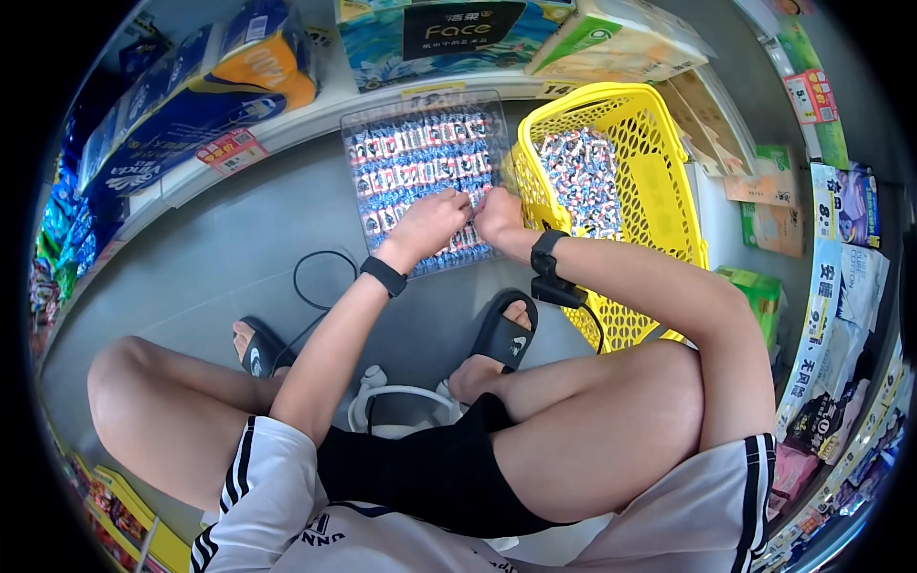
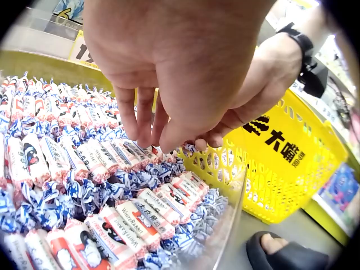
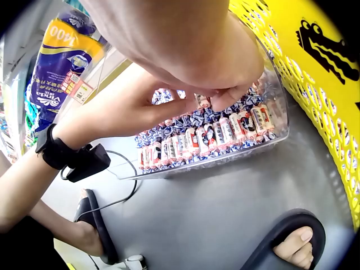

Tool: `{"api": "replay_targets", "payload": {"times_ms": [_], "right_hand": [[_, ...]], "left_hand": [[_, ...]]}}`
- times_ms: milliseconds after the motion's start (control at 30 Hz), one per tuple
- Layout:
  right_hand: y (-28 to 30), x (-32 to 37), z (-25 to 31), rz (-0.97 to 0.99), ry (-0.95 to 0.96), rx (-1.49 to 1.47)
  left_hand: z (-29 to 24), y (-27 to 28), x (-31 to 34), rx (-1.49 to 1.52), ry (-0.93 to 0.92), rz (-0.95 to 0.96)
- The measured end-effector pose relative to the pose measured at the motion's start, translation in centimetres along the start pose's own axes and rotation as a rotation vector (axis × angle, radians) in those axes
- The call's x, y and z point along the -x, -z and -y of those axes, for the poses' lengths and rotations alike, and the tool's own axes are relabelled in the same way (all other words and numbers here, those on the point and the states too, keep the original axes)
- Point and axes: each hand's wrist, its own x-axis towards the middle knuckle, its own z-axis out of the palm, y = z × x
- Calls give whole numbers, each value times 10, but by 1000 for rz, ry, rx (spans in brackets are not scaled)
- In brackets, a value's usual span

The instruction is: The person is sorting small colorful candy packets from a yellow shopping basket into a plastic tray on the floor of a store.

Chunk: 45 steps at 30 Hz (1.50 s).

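A clear tray [image 1: 351,205] holds rows of wrapped candies [image 2: 121,228] with blue-and-white twisted ends. My left hand [image 1: 430,225] reaches over its right part, with thumb and fingers bent down together at a candy. Beside it, my right hand [image 1: 501,216] is at the tray's right edge, fingers curled in. In the right wrist view a candy [image 3: 202,101] shows between the fingertips of my left hand [image 3: 121,109] and my right hand [image 3: 225,62], pinched there. My left hand [image 2: 174,79] partly hides the grip in the left wrist view.
A yellow basket [image 1: 657,181] with many loose candies [image 1: 581,181] stands right of the tray. Shelves with tissue packs [image 1: 449,38] line the back and sides. A black cable [image 1: 298,282] lies on the grey floor near the sandalled feet, and a white ring-shaped object [image 1: 406,390] between the legs.
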Motion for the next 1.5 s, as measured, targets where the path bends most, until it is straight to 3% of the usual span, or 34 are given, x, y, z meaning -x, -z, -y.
{"api": "replay_targets", "payload": {"times_ms": [267,1467,1500], "right_hand": [[8,5,13,52,-14,1],[-11,-15,-3,7,150,8],[-11,-15,-3,7,151,9]], "left_hand": [[3,0,3,-42,17,96],[-7,-10,23,-117,15,64],[-7,-11,24,-139,-19,-14]]}}
